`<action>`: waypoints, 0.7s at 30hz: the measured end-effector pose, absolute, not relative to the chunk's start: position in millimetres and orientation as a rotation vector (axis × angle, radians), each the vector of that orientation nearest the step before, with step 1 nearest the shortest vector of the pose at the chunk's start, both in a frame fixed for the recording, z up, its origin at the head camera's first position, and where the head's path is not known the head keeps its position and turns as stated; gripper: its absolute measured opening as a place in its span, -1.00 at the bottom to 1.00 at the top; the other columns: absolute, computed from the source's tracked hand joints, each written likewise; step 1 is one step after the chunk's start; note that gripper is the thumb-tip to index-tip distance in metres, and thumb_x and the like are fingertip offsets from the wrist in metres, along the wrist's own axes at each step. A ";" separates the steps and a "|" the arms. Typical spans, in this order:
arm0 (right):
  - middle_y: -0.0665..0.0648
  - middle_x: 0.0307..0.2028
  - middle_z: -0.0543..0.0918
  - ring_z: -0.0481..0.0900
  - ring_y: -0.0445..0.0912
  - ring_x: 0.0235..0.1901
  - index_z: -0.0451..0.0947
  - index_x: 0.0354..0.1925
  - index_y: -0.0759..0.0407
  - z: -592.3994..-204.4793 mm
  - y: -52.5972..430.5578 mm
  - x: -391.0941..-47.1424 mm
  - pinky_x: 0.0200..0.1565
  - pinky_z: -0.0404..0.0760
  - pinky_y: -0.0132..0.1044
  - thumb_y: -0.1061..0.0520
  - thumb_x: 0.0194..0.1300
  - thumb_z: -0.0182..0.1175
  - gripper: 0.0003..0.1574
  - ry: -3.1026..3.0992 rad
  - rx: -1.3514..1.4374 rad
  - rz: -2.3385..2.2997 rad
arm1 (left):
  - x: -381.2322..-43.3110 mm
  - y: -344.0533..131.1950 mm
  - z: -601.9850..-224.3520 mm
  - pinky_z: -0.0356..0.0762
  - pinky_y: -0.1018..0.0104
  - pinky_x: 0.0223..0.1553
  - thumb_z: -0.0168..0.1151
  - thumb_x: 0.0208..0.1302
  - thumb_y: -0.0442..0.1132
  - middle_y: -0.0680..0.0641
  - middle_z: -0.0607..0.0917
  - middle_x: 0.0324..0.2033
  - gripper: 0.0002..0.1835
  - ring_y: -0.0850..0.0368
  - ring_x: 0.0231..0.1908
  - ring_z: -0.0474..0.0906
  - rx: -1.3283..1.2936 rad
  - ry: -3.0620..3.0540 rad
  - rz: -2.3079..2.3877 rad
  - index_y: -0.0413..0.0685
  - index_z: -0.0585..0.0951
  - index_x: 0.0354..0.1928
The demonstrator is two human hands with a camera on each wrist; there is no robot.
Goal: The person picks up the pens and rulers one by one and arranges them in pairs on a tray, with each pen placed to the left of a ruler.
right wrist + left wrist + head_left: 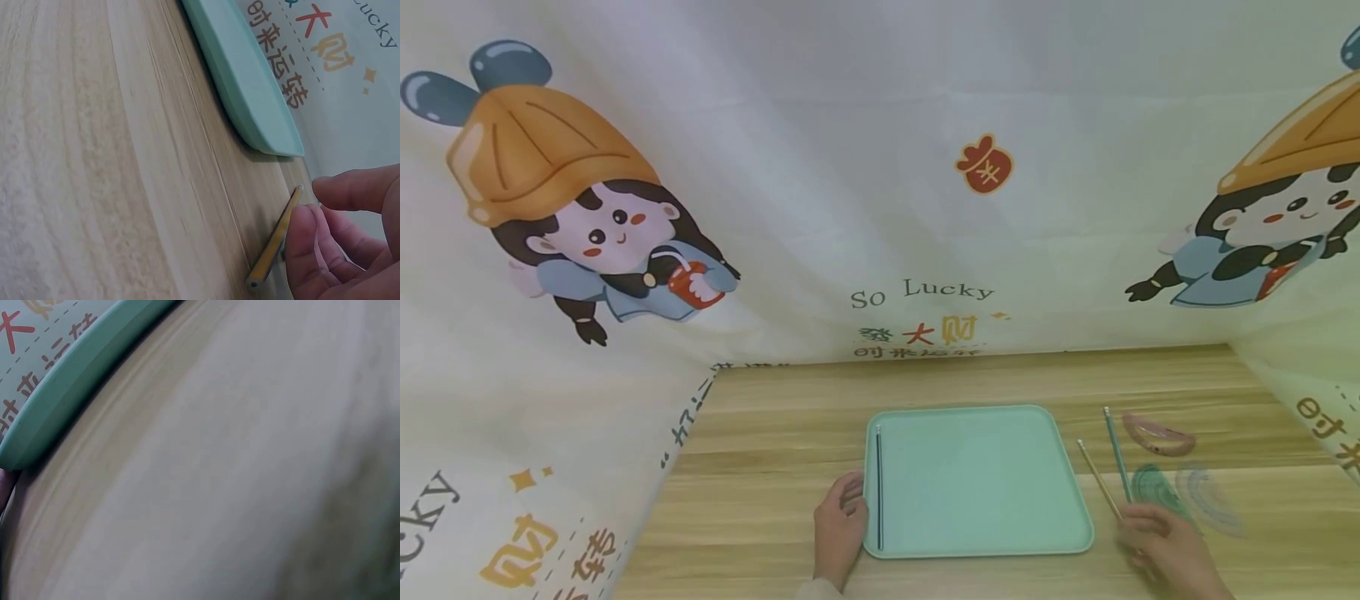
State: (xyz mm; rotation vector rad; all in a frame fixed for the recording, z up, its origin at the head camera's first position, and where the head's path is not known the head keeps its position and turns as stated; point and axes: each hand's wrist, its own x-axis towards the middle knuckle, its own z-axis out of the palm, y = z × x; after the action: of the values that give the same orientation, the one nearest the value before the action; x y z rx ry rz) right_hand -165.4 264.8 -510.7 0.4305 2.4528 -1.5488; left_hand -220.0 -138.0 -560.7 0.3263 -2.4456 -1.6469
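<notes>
A mint-green tray (970, 483) lies on the wooden table, with one dark blue pencil (880, 492) along its left side. My left hand (838, 529) rests against the tray's left edge, fingers loosely bent; the left wrist view shows only a sliver of a finger by the rim. To the right of the tray, my right hand (1165, 546) is beside a yellow pencil (275, 240) and a teal pencil (1116, 450), whose near ends it hides in the head view. In the right wrist view its thumb and fingers are apart, with the yellow pencil outside them.
Right of the pencils lie a pink protractor (1159, 437), a green protractor (1150, 479), partly behind the right hand, and a clear protractor (1210, 498). A printed white curtain (880, 208) closes off the table's back and sides.
</notes>
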 end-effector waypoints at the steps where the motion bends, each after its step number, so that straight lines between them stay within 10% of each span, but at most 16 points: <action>1: 0.32 -0.05 0.63 0.59 -0.18 -0.34 0.29 0.19 0.48 -510.8 266.0 -165.3 -0.30 0.71 -0.39 0.14 0.29 0.15 -0.39 2.456 0.427 -1.540 | -220.1 -138.0 -560.7 0.63 0.13 0.10 0.07 0.22 -0.39 -0.15 0.66 0.00 -0.63 -0.04 0.04 0.60 0.326 -2.445 -1.648 -0.05 0.55 0.09; 21: 0.39 -0.04 0.60 0.64 -0.12 -0.29 0.22 0.21 0.53 -511.2 281.4 -170.7 -0.25 0.75 -0.31 0.15 0.27 0.18 -0.31 2.463 0.440 -1.553 | -219.9 -138.2 -561.8 0.66 0.15 0.05 0.07 0.22 -0.40 -0.15 0.67 -0.02 -0.64 -0.04 0.01 0.61 0.309 -2.455 -1.605 -0.06 0.56 0.06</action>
State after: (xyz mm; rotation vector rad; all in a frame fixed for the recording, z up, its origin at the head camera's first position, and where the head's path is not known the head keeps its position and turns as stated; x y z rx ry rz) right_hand -170.7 281.4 -511.2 0.4404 2.4630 -1.5534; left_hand -219.9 -138.2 -561.8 0.3094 -2.4551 -1.6052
